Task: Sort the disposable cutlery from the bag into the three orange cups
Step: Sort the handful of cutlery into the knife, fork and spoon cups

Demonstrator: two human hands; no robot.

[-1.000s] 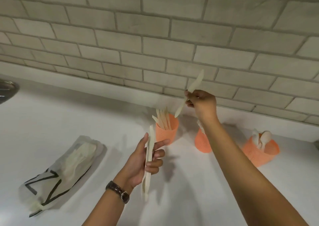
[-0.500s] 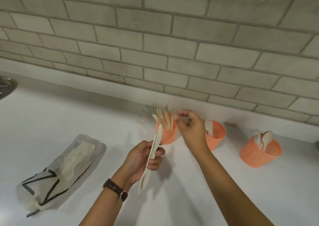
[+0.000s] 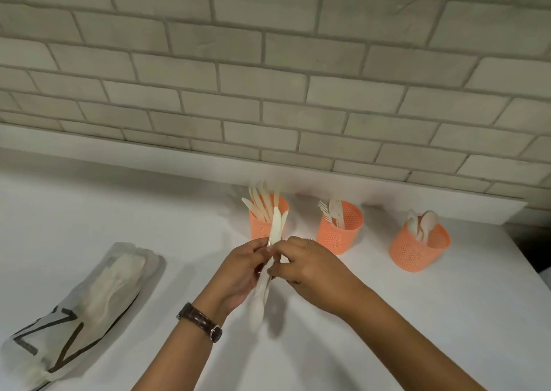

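Three orange mesh cups stand in a row by the wall: the left cup (image 3: 261,229) holds several knives, the middle cup (image 3: 338,235) holds forks, the right cup (image 3: 414,252) holds spoons. My left hand (image 3: 238,268) grips a small bundle of pale cutlery (image 3: 275,226) that points up toward the left cup, its lower end blurred below my fingers. My right hand (image 3: 310,264) pinches the same bundle from the right side. The translucent bag (image 3: 86,298) with more cutlery inside lies flat at the left.
The white counter (image 3: 387,316) ends at a grey brick wall (image 3: 268,77) behind the cups. Its right edge (image 3: 533,259) drops off into dark space just past the spoon cup. A watch sits on my left wrist (image 3: 199,322).
My right hand dropped a knife into the left cup, then came back down to the bundle in my left hand and took hold of it. The view tilted down slightly.
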